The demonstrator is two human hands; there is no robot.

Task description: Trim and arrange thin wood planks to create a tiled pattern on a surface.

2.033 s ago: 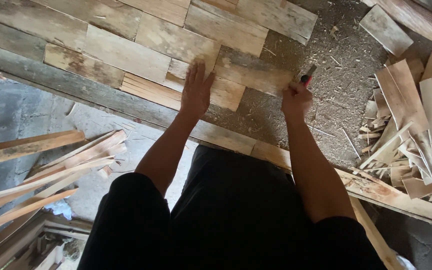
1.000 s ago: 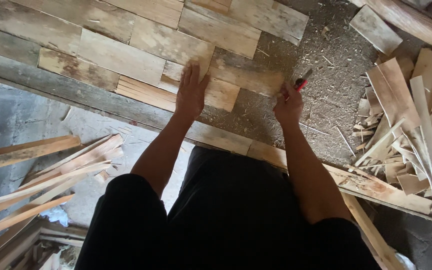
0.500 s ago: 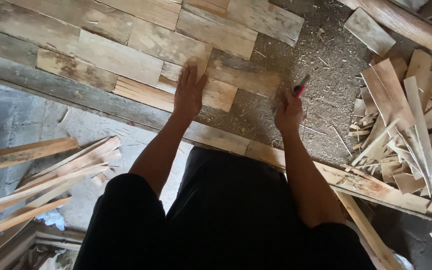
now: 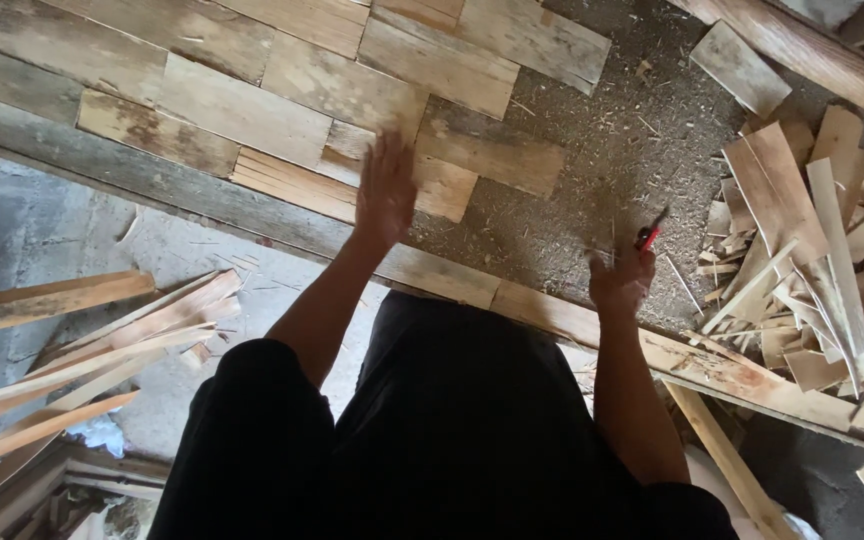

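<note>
Near edge: dark-clothed lap, loose pile of thin wood strips (image 4: 72,350) lower left on the concrete floor (image 4: 22,220). Both arms reach forward over a long edge beam (image 4: 512,295).

Right hand (image 4: 620,282) closed around a red-handled tool (image 4: 649,235), tip pointing up and away; what kind of tool, cannot tell, too small. It hovers over the bare sawdust-covered patch (image 4: 592,170), not touching any plank.

Left hand (image 4: 385,190) open, fingers spread, motion-blurred, over the short pale plank (image 4: 447,185) at the end of the laid rows. Whether the palm presses on it or sits just above, cannot tell.

Farther: laid wooden planks (image 4: 252,100) in staggered rows; scrap offcut heap (image 4: 812,250) right, just beside the bare patch.

Risks, judged:
- The end plank looks unfixed; a push from the open hand could slide it out of line with its row.
- Sawdust under the next piece could leave it rocking or sitting high.
- Tool tip is near the forearm line; a slip could nick the other hand if they close in.
- The scrap heap could spill onto the bare patch.
</note>
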